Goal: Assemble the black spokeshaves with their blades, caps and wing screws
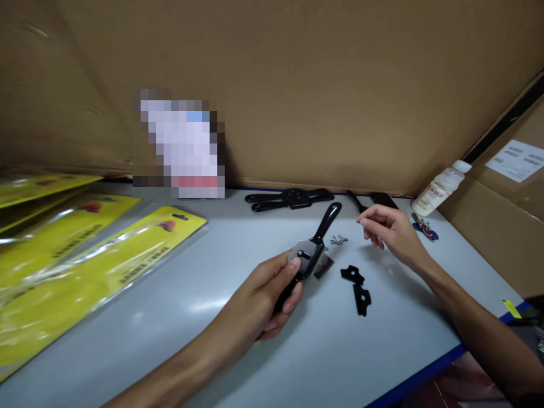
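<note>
A black spokeshave (328, 220) is gripped in my left hand (272, 289), tilted, its far handle pointing up and away. My left thumb presses a silver blade (305, 253) onto its body. My right hand (389, 232) is raised to the right of it, thumb and fingertips drawn together; whatever they may hold cannot be made out. Between the hands, small silver thumbscrews (339, 239) lie on the table. Another dark metal blade (324, 267) shows just beside the spokeshave. Nearer me lie two black cap plates, an upper one (352, 274) and a lower one (362, 299).
More black spokeshave bodies (293, 198) lie by the cardboard wall (297, 102). Yellow blister packs (127, 272) cover the table's left side. Back right stand a white bottle (440, 190) and some keys (425, 228). A blue edge (419, 374) bounds the table.
</note>
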### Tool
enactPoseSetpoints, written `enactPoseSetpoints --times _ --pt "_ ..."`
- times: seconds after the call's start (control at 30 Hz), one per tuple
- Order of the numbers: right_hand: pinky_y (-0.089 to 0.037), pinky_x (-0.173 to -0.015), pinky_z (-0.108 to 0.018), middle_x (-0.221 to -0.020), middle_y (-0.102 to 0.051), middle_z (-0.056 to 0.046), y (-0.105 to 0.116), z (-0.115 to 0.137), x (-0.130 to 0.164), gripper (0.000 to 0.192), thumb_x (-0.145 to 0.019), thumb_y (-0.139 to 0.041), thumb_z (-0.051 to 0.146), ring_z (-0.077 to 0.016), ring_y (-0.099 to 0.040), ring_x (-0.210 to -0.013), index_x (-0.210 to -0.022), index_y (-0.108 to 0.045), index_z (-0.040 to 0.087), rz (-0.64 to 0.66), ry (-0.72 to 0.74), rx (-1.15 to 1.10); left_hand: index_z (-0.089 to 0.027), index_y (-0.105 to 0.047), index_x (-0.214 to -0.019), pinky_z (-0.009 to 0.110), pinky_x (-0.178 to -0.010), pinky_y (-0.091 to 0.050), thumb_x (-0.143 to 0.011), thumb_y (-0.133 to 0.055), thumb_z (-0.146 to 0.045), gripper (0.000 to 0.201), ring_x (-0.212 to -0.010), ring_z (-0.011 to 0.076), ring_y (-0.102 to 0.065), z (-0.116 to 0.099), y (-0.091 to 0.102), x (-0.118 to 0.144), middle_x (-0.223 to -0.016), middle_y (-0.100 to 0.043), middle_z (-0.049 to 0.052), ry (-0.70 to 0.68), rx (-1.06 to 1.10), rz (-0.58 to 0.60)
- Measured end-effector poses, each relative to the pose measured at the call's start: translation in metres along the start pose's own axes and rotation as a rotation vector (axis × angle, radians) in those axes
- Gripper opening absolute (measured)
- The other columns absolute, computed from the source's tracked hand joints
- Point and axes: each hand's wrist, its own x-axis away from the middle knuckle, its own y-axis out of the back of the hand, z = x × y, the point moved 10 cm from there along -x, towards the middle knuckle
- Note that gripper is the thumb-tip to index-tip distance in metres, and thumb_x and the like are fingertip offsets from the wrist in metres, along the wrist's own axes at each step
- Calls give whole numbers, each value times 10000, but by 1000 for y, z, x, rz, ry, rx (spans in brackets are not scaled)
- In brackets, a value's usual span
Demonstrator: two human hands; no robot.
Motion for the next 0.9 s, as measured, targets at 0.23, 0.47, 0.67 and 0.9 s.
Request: enactPoseSetpoints --times 0.23,0.47,0.67,0.9 --pt "-485 -719 -307 -945 -655 -50 -17 -16 -5 189 -887 -629 192 -152 -602 -768 -1068 -681 186 132 164 550 -223 -403 -771 114 -290 -197 -969 -431 -453 304 -361 31 -183 -2 0 5 -520 -410 -103 74 38 -48" --pt "-476 -840 -341 -1066 -612 -77 -49 -12 7 214 -987 -501 210 -195 -600 -937 -1129 -661 216 307 356 710 -234 -386 -781 123 -286 -207 -957 -428 -487 311 -346 30 -196 3 -1 1 -522 -406 -110 51 -15 -29" --pt "-434 -704 -316 -906 -600 -70 -37 -13 4 91 -927 -544 180 -174 -543 -753 -870 -614 171 347 235 771 -237 -354 -738 126 -283 -219 -928 -450 -537 368 -347 31 -232 7 -3 -2 -523 -395 -109 76 -106 21" --pt "-470 -719 -271 -875 -647 -21 -36 31 23 133 -910 -640 306 -142 -587 -795 -863 -657 182 474 104 122 -248 -363 -762 138 -248 -223 -923 -439 -530 334 -298 41 -220 11 -12 -5 -471 -397 -121 143 -171 113"
